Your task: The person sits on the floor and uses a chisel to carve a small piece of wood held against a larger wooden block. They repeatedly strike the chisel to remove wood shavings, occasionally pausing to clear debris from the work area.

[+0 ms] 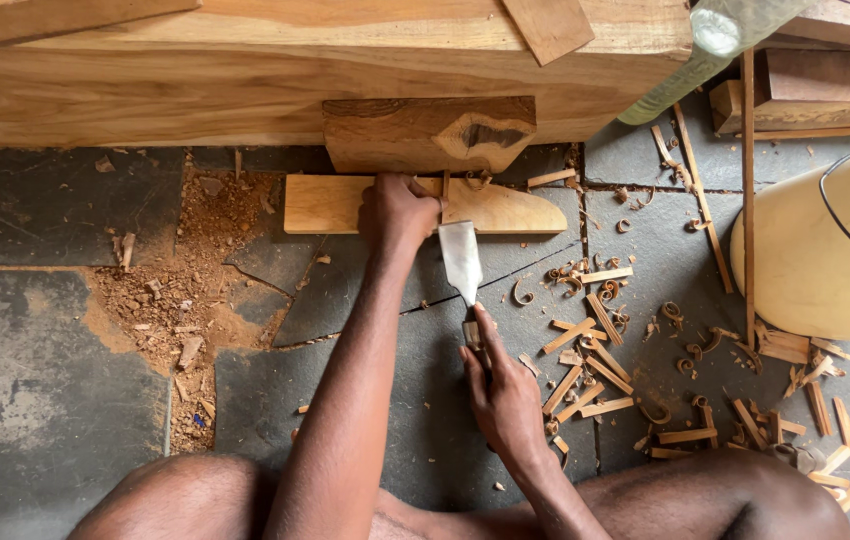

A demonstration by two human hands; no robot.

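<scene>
The right hand [505,390] held the chisel [462,268] tight by its handle. Just above the blade, the left hand [397,212] pressed down on the flat wood piece [330,203].

Dark stone slab floor [55,380], cracked joints. Pale flat board [330,205] lies on it below big timber beam [275,85]. Reddish sawdust heap [195,290] left of board. Wood chips and curled shavings [595,350] scattered right. Thin long strip [748,190] lies beside cream rounded object [825,260].
</scene>
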